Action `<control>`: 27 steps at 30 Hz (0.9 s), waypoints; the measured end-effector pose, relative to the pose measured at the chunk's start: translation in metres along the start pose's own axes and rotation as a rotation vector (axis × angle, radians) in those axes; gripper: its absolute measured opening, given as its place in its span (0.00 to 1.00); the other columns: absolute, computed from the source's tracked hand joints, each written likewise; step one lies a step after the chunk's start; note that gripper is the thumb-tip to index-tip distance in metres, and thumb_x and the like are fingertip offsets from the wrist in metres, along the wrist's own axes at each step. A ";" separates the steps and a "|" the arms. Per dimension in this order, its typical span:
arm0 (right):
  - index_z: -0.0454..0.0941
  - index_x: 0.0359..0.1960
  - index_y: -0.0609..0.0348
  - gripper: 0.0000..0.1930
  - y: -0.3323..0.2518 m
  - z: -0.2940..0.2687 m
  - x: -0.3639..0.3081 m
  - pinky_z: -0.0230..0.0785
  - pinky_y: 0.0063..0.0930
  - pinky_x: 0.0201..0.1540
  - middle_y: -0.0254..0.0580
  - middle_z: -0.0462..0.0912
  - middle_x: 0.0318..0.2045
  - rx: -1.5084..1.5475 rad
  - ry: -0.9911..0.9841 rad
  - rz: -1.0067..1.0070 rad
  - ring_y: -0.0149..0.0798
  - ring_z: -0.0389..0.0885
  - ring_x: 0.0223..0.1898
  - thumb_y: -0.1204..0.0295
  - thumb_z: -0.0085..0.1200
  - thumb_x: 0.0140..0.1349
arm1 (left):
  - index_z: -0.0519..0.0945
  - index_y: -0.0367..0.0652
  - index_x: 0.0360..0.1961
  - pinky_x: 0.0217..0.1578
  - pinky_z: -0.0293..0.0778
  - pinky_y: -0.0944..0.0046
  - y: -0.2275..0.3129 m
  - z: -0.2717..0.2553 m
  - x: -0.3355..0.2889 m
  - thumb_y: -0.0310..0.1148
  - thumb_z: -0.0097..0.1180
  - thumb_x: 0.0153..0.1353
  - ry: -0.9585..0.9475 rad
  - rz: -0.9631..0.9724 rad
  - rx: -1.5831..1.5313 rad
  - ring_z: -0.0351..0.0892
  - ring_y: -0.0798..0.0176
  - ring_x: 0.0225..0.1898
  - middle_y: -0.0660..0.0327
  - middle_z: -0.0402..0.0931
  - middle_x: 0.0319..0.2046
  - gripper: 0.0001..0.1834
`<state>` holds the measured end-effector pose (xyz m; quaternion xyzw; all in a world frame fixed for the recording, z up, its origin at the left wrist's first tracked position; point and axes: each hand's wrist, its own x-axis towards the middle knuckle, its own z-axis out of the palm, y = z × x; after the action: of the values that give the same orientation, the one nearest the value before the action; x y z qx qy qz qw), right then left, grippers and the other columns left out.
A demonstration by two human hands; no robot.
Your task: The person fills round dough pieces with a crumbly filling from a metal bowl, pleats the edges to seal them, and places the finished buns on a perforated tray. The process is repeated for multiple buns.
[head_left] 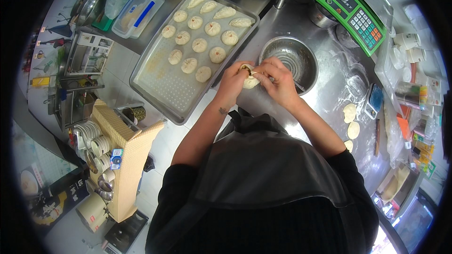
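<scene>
Between my two hands is a partly closed stuffed bun (251, 81), with dark filling showing at its top opening. My left hand (232, 81) cups the bun from the left. The fingers of my right hand (279, 81) pinch the dough's rim at the opening. Just behind my right hand stands a round metal bowl (308, 63), its inside smeared. To the left a perforated metal tray (165, 91) bears several pleated round buns (199, 45) and several long leaf-shaped ones (225, 12) along its far end.
Flattened dough rounds (353, 130) lie at right on the floured steel table, near a rolling pin (377, 137) and a small blue-topped scale (374, 101). A green scale (341, 7) stands at the back. A lidded plastic box (137, 11) sits beyond the tray's left side.
</scene>
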<state>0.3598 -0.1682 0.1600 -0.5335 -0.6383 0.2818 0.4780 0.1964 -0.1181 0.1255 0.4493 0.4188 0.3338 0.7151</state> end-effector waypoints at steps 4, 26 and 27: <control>0.80 0.40 0.62 0.09 0.005 0.000 0.000 0.70 0.28 0.33 0.40 0.76 0.29 0.123 0.008 0.209 0.35 0.77 0.29 0.79 0.63 0.58 | 0.79 0.33 0.50 0.49 0.71 0.67 0.008 -0.005 0.005 0.30 0.47 0.66 -0.093 -0.056 -0.140 0.76 0.67 0.47 0.59 0.78 0.45 0.16; 0.84 0.40 0.62 0.07 -0.004 -0.005 0.001 0.70 0.22 0.26 0.36 0.75 0.26 0.150 0.029 0.239 0.28 0.79 0.23 0.79 0.62 0.60 | 0.77 0.34 0.54 0.50 0.72 0.64 0.020 0.000 0.003 0.42 0.41 0.73 -0.148 -0.027 -0.176 0.77 0.66 0.47 0.59 0.79 0.45 0.23; 0.84 0.39 0.63 0.06 -0.004 -0.007 0.001 0.70 0.21 0.25 0.36 0.75 0.26 0.173 0.036 0.233 0.28 0.80 0.23 0.79 0.61 0.61 | 0.77 0.33 0.54 0.51 0.72 0.63 0.020 0.000 0.003 0.47 0.37 0.74 -0.132 -0.035 -0.221 0.78 0.65 0.47 0.58 0.79 0.45 0.27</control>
<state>0.3646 -0.1698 0.1667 -0.5659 -0.5367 0.3798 0.4975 0.1954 -0.1076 0.1429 0.3813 0.3394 0.3353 0.7918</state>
